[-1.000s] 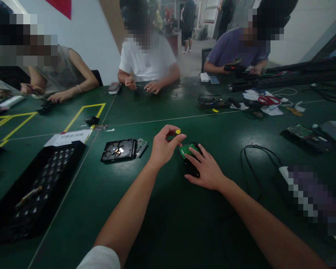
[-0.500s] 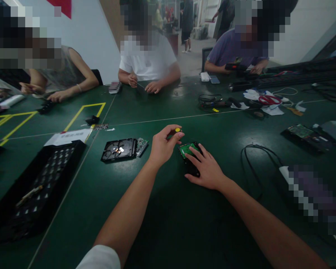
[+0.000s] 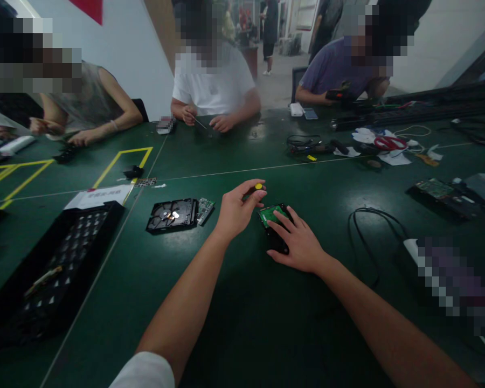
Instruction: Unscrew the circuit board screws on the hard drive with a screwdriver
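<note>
A small hard drive [image 3: 275, 223] with a green circuit board facing up lies on the green table [image 3: 242, 302] in front of me. My right hand [image 3: 299, 243] rests flat on it, fingers spread, holding it down. My left hand [image 3: 236, 209] is closed in a pinch around a screwdriver with a yellow cap [image 3: 258, 186], held upright over the drive's far left corner. An opened hard drive [image 3: 173, 214] with a bare platter lies to the left, a small loose circuit board [image 3: 205, 210] against its right side.
A black compartment tray [image 3: 48, 269] sits at the near left beside a white paper [image 3: 99, 195]. A black cable [image 3: 367, 226] loops at the right. Another board [image 3: 436, 189], scissors [image 3: 388, 143] and cables lie farther off. Three people work across the table.
My left hand has turned slightly around the screwdriver, its fingers shifting on the yellow cap. The right hand and the drive have stayed put.
</note>
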`<state>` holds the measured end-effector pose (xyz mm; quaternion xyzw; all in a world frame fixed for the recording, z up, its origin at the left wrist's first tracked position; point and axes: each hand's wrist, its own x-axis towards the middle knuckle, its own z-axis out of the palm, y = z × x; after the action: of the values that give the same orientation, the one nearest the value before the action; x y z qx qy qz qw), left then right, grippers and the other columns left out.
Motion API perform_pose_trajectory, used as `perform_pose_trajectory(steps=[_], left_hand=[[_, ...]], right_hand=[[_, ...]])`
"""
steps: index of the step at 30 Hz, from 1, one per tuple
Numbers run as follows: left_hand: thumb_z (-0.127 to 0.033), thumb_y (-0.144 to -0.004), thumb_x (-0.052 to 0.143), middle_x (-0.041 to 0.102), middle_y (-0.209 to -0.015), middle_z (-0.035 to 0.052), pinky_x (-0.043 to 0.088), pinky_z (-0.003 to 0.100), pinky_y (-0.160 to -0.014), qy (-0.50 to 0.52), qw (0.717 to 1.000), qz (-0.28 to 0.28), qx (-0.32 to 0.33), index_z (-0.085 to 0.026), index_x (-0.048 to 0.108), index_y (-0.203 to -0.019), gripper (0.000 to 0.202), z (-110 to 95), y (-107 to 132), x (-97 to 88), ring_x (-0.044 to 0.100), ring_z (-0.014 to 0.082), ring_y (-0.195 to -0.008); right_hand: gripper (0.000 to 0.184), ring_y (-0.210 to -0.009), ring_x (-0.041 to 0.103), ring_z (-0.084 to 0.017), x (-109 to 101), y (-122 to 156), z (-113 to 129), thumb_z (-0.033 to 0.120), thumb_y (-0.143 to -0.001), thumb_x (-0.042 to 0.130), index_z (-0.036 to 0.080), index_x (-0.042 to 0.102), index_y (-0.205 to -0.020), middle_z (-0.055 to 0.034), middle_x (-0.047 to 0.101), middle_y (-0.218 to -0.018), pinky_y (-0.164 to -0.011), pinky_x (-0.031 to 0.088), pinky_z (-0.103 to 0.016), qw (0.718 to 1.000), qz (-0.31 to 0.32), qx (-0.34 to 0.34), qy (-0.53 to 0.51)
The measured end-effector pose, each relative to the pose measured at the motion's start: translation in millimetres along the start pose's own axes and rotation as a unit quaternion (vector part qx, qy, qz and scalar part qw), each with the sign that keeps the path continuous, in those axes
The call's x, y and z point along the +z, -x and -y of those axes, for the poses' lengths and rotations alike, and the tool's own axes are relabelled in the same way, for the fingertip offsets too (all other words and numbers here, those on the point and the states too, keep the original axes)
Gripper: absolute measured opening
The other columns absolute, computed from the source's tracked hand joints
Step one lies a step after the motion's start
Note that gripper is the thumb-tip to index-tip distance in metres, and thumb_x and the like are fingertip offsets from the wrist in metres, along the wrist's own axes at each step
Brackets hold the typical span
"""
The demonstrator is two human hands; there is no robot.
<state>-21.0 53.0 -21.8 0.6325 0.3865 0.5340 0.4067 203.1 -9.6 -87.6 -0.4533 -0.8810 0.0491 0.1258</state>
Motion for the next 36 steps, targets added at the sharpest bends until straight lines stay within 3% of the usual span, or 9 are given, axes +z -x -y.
perform_pose_trajectory(steps=[13,21,36], left_hand=[[-0.036,-0.086,0.083,0.075,-0.103,0.0047,0.068,0.026,-0.07,0.001,1.0,-0.017,0.0,-0.019,0.075,-0.106,0.027,-1.6,-0.1,-0.1,0.073,0.0179,-0.092],[-0.038,-0.095,0.072,0.076,-0.113,0.0085,0.07,0.03,-0.072,0.007,1.0,0.009,-0.015,-0.02,0.073,-0.125,0.035,-3.9,-0.1,-1.5,0.075,0.0217,-0.102],[-0.038,-0.103,0.062,0.075,-0.122,0.0105,0.07,0.03,-0.072,-0.008,0.999,0.036,-0.004,-0.021,0.066,-0.137,0.038,-2.8,0.1,-5.6,0.074,0.024,-0.113]], right_hand=[[0.083,-0.162,0.012,-0.049,-1.7,-0.9,0.8,0.074,-0.094,0.055,0.026,0.047,-0.161,-0.0099,0.034,-0.173,-0.123,0.032,-0.068,1.0,0.011,0.007,-0.006],[0.082,-0.162,0.013,-0.048,-1.9,0.0,0.9,0.075,-0.094,0.055,0.029,0.046,-0.162,-0.009,0.036,-0.172,-0.122,0.032,-0.07,1.0,0.001,0.004,-0.005],[0.083,-0.161,0.015,-0.049,-1.3,-0.5,-0.6,0.074,-0.093,0.056,0.026,0.048,-0.16,-0.0109,0.036,-0.172,-0.122,0.032,-0.07,1.0,0.002,-0.001,-0.009]])
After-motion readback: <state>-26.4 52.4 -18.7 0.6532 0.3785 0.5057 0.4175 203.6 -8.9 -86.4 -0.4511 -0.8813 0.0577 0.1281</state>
